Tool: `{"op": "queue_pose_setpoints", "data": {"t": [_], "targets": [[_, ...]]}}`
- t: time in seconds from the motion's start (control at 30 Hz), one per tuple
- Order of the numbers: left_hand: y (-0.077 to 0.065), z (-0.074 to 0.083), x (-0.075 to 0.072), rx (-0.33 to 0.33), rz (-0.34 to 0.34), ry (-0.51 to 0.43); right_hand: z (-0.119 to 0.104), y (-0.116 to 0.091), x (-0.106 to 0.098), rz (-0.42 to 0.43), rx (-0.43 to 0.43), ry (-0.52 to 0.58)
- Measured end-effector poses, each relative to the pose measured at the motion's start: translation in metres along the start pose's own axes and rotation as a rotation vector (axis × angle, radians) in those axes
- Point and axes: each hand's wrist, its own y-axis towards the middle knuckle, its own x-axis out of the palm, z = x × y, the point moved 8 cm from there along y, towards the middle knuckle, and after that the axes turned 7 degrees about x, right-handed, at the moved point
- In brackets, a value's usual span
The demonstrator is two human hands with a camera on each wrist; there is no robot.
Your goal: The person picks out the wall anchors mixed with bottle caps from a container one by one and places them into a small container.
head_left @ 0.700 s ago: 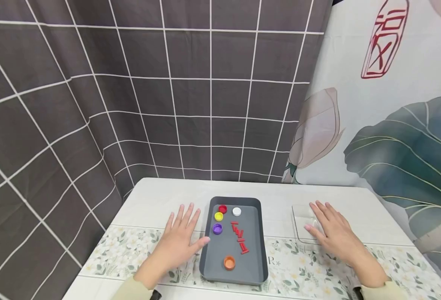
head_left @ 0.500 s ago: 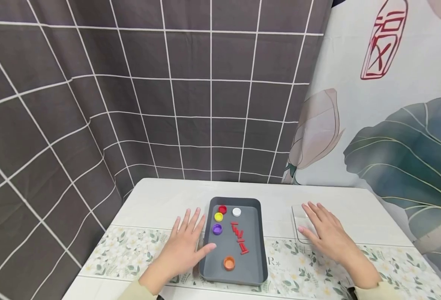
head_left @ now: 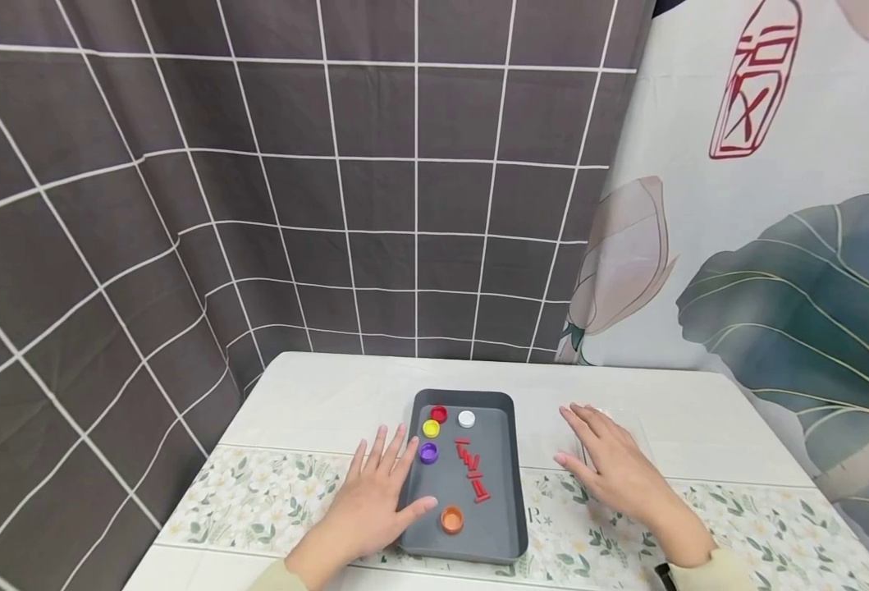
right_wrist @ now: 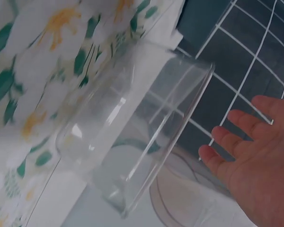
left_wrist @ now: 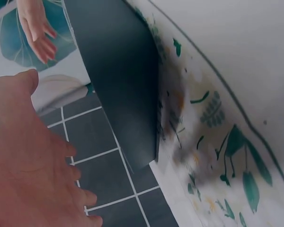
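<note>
The left hand [head_left: 375, 509], fingers spread flat, rests against the grey tray [head_left: 511, 492], with the orange cap [head_left: 452, 519] just beyond its thumb. The right hand [head_left: 615, 472], also flat and holding nothing, covers part of the clear box [right_wrist: 132, 142]; red sticks [head_left: 473, 468] lie between the hands.

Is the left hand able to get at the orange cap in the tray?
Probably yes. The left hand lies open at the gray tray's left rim, its thumb over the edge, and the orange cap sits close by with nothing between them.
</note>
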Motion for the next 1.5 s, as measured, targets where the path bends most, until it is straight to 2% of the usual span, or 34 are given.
{"op": "queue_pose_setpoints", "data": {"t": [0.33, 0.7, 0.9, 1.07, 1.3, 1.5], "targets": [[-0.002, 0.006, 0.009, 0.007, -0.039, 0.011, -0.022, 0.003, 0.01, 0.043, -0.074, 0.014], [-0.004, 0.005, 0.023, -0.006, -0.088, 0.045, -0.04, 0.004, 0.027, 0.002, -0.032, -0.043], [-0.006, 0.008, 0.027, -0.005, -0.089, 0.016, -0.05, 0.001, 0.04, -0.033, -0.023, -0.046], [-0.007, 0.011, 0.029, 0.0, -0.096, -0.007, -0.055, 0.002, 0.05, -0.085, 0.028, -0.034], [-0.008, 0.009, 0.032, -0.014, -0.118, 0.01, -0.061, 0.003, 0.057, -0.163, 0.159, -0.005], [-0.009, 0.01, 0.033, -0.005, -0.115, 0.019, -0.073, 0.002, 0.063, -0.207, 0.18, 0.04]]}}
